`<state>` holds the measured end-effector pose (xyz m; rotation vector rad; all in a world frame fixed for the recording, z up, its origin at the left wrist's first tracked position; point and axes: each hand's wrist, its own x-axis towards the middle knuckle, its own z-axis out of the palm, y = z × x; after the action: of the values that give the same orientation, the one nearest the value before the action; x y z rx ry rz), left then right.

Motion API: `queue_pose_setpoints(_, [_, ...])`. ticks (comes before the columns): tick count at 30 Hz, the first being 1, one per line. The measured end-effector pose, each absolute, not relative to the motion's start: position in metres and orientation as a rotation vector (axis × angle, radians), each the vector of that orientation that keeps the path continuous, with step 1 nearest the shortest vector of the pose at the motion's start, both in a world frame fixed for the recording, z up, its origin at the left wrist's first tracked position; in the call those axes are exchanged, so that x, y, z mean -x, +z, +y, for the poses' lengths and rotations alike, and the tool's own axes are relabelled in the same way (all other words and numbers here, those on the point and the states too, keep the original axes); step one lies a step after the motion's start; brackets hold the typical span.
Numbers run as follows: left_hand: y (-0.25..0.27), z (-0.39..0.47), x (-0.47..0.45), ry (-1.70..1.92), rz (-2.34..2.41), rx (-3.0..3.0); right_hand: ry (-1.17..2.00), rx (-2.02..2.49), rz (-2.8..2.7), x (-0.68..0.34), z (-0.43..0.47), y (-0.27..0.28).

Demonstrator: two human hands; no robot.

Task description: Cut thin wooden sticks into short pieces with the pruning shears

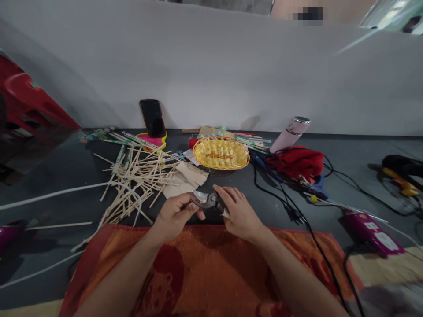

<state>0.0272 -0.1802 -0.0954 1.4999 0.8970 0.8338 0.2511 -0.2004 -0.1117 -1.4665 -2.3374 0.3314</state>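
Pruning shears [212, 200], long axis running sideways, hang above the far edge of an orange towel [214, 264]. I see the right hand [243, 215] gripping the handles, blades [204, 201] aimed at the left hand [173, 215], curled by their tip; whether it pinches anything, I cannot tell.

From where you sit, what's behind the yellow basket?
Around the basket, parts of things show: something red at its left edge, brown card beyond its top, patterned sticks beyond its right. Whatever lies directly behind it is covered, so I can't tell.
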Motion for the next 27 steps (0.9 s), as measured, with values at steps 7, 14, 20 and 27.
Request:
queue_pose_setpoints(7, [-0.099, -0.178, -0.025, 0.764, 0.815, -1.378, 0.339, 1.454, -2.336, -0.250, -0.200, -0.114])
queue_pose_setpoints(14, [-0.103, -0.178, -0.026, 0.810, 0.862, -1.371, 0.296, 1.517, -2.338, -0.251, -0.202, -0.113])
queue_pose_setpoints(20, [-0.100, -0.178, -0.033, 0.936, 1.052, -1.630, 0.312, 1.550, -2.277, -0.252, -0.198, -0.118])
queue_pose_setpoints(27, [-0.094, -0.180, -0.034, 0.972, 1.178, -1.758, 0.337, 1.522, -2.287, -0.255, -0.197, -0.118])
